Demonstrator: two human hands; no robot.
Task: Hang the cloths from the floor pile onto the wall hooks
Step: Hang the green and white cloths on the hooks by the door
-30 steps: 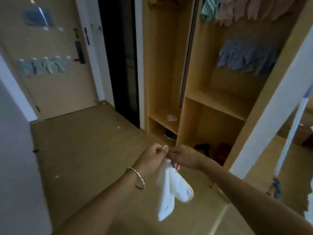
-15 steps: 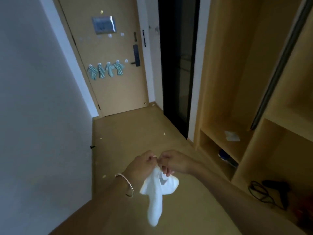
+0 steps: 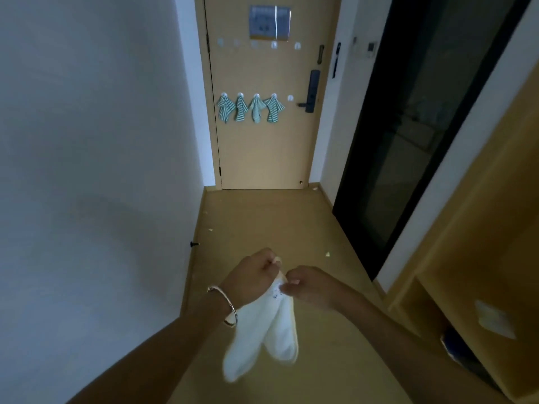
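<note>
A white cloth [image 3: 262,336] is pinched at its top edge by the curled fingers of the left hand [image 3: 250,278] and by those of the right hand [image 3: 309,287]. The two fists are held close together. Below them the cloth hangs in two soft lobes (slightly blurred at the lower end), clear of the floor [image 3: 262,223]. A bracelet [image 3: 227,307] is worn on the left wrist, just beside the cloth's upper edge.

Small pale scraps [image 3: 327,253] are scattered over the floor ahead. On the left the corridor is bounded by a plain wall [image 3: 87,141], with a small dark stopper [image 3: 193,244] at its foot. On the right it is bounded by a dark glass panel [image 3: 408,126] and, nearer, a wooden cabinet [image 3: 481,228].

At the far end a door [image 3: 262,158] is seen shut. Across its middle a row of hooks is fixed, and four striped cloths [image 3: 240,109] are hung side by side on the first four. The fifth hook [image 3: 290,97], at the right end of the row, is bare. A second row of bare hooks [image 3: 274,44] is fixed higher up, below a sheet [image 3: 270,23] stuck to the door. A dark lock [image 3: 312,91] is mounted at the door's right edge.
</note>
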